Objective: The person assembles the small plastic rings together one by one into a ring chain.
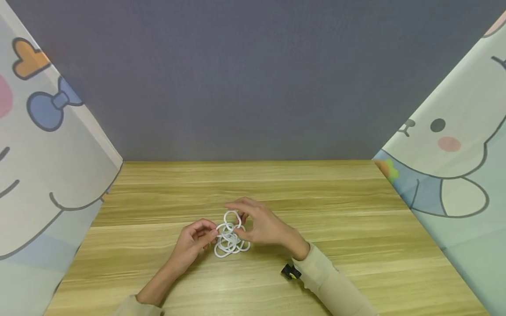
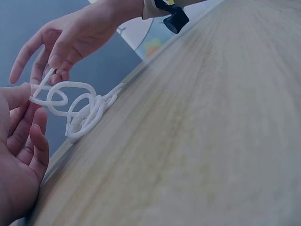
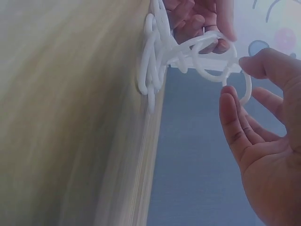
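A pile of linked white plastic rings (image 1: pixel 222 256) lies on the table between the two hands. My left hand (image 1: pixel 193 240) pinches one ring at the pile's left side between thumb and fingers. From the right, my right hand (image 1: pixel 264 223) pinches another ring (image 1: pixel 232 212) at the top of the pile, thumb near its lower edge. In the right wrist view the right hand's thumb and fingers (image 3: pixel 229 110) meet at this ring. Both held rings are raised off the wood, and the chain trails down from them to the pile (image 2: pixel 89 134).
The wooden table (image 1: pixel 336 197) extends around the hands on all sides. A dark grey panel (image 1: pixel 253 87) stands along its far edge, with cartoon-printed sheets (image 1: pixel 87 162) at left and right. A small black device (image 1: pixel 290 271) sits by the right sleeve cuff.
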Tool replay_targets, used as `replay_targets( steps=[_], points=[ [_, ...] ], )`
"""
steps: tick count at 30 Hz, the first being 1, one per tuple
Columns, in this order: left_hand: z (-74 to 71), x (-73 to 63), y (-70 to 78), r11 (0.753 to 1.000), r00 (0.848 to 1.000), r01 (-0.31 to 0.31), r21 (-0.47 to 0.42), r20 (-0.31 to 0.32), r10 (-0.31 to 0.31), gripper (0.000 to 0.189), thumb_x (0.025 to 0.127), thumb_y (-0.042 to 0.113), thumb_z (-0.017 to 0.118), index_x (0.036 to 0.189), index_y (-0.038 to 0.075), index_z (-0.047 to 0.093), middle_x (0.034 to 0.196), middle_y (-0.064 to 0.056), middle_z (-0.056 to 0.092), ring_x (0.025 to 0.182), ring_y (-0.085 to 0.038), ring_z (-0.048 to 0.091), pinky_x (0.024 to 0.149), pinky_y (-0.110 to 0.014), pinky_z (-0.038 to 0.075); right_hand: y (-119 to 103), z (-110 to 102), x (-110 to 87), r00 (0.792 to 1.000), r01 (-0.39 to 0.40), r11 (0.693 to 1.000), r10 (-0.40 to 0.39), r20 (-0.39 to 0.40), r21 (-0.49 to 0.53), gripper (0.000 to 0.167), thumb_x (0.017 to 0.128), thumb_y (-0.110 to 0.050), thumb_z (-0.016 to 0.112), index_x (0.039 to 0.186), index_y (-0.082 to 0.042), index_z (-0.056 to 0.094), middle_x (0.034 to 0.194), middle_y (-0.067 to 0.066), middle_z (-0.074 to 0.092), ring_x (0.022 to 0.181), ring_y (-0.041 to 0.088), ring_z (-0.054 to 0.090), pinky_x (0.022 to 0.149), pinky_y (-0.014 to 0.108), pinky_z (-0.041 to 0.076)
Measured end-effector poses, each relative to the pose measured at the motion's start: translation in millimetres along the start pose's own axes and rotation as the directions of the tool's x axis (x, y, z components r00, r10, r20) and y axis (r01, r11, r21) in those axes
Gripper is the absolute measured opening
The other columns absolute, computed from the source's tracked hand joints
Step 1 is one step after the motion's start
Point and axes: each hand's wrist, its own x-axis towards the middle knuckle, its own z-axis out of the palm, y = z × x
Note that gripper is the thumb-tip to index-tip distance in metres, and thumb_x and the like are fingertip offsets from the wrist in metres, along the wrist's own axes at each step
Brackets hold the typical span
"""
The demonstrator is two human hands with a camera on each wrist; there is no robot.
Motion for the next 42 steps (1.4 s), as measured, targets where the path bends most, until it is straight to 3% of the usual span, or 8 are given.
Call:
replay_targets(
  steps=[4, 8, 13, 17, 23, 26, 33, 42],
  points=[
    [-0.2, 0.0, 0.6, 1.000, 1.000, 0.003, -0.010, -0.022, -0.003, 0.012, 0.108, -0.003, 0.066, 0.111, -0.015, 0.067, 0.090, -0.004, 0.073, 0.077, -0.009, 0.067, 0.062, -0.022, 0.053, 2.1, -0.2, -0.1, 1.000, 0.025, 0.999, -0.025, 0.016, 0.024, 0.046, 0.087, 0.004, 0.084, 0.130, -0.004, 0.072, 0.124, 0.015, 0.076, 0.094, 0.020, 0.074, 0.082, 0.033, 0.066],
    [0.8, -0.2, 1.5, 0.999, 0.998, 0.013, -0.050, -0.059, -0.016, 0.015, 0.108, -0.005, 0.064, 0.111, -0.019, 0.063, 0.092, -0.002, 0.074, 0.076, -0.008, 0.067, 0.062, -0.020, 0.051, 2.8, -6.0, -2.1, 0.998, -0.031, 0.999, 0.030, 0.061, 0.020, 0.018, 0.093, -0.004, 0.083, 0.107, -0.013, 0.075, 0.134, 0.011, 0.075, 0.115, 0.019, 0.074, 0.100, 0.032, 0.062],
    [1.2, 0.6, 1.5, 0.995, 0.996, 0.023, -0.097, -0.089, -0.031, 0.019, 0.110, -0.004, 0.061, 0.113, -0.023, 0.059, 0.094, 0.004, 0.074, 0.076, -0.005, 0.065, 0.062, -0.018, 0.050, 4.8, -15.9, -3.0, 0.992, -0.078, 0.994, 0.070, 0.109, 0.070, 0.005, 0.105, -0.013, 0.079, 0.101, -0.013, 0.076, 0.140, 0.012, 0.075, 0.132, 0.021, 0.069, 0.107, 0.035, 0.059],
    [-0.4, 1.0, 0.2, 0.995, 0.994, 0.031, -0.097, -0.101, -0.041, 0.019, 0.111, -0.003, 0.060, 0.114, -0.022, 0.059, 0.095, 0.007, 0.073, 0.076, -0.005, 0.065, 0.062, -0.018, 0.050, 8.1, -17.2, -2.7, 0.992, -0.084, 0.988, 0.069, 0.110, 0.131, 0.004, 0.107, -0.013, 0.077, 0.105, -0.010, 0.076, 0.134, 0.012, 0.073, 0.120, 0.017, 0.071, 0.097, 0.033, 0.062],
    [-0.5, 1.6, -0.4, 0.995, 0.992, 0.043, -0.085, -0.113, -0.052, 0.018, 0.110, -0.002, 0.062, 0.114, -0.020, 0.061, 0.094, -0.001, 0.073, 0.075, -0.006, 0.064, 0.061, -0.019, 0.051, 10.1, -13.2, -3.1, 0.994, -0.113, 0.981, 0.109, 0.033, 0.158, 0.004, 0.107, -0.009, 0.074, 0.106, -0.012, 0.076, 0.101, -0.003, 0.066, 0.092, 0.007, 0.061, 0.081, 0.028, 0.058],
    [0.2, 2.1, 0.1, 0.995, 0.991, 0.059, -0.077, -0.116, -0.068, 0.018, 0.110, -0.002, 0.063, 0.114, -0.020, 0.062, 0.092, -0.002, 0.073, 0.074, -0.007, 0.065, 0.060, -0.019, 0.051, 9.4, -11.9, -3.1, 0.991, -0.133, 0.966, 0.132, 0.023, 0.219, 0.005, 0.108, -0.004, 0.072, 0.107, -0.008, 0.075, 0.093, 0.004, 0.071, 0.085, 0.008, 0.063, 0.078, 0.026, 0.058],
    [2.3, 3.1, 0.7, 0.996, 0.991, 0.075, -0.050, -0.108, -0.080, 0.020, 0.110, 0.000, 0.064, 0.118, -0.019, 0.062, 0.093, -0.006, 0.072, 0.076, -0.009, 0.066, 0.061, -0.021, 0.053, 6.9, -9.7, -3.8, 0.987, -0.155, 0.931, 0.156, 0.023, 0.332, 0.007, 0.110, -0.002, 0.067, 0.108, 0.000, 0.073, 0.082, 0.016, 0.073, 0.071, 0.027, 0.070, 0.068, 0.028, 0.060],
    [5.6, 2.6, 19.4, 0.999, 0.988, 0.040, 0.010, -0.150, -0.038, 0.017, 0.108, 0.000, 0.068, 0.120, -0.012, 0.067, 0.099, -0.007, 0.076, 0.079, -0.014, 0.070, 0.062, -0.024, 0.054, 4.8, -9.1, -3.1, 0.983, -0.179, 0.894, 0.179, 0.039, 0.410, 0.009, 0.111, 0.001, 0.063, 0.111, 0.003, 0.071, 0.095, 0.025, 0.079, 0.068, 0.044, 0.071, 0.064, 0.050, 0.065]
  ],
)
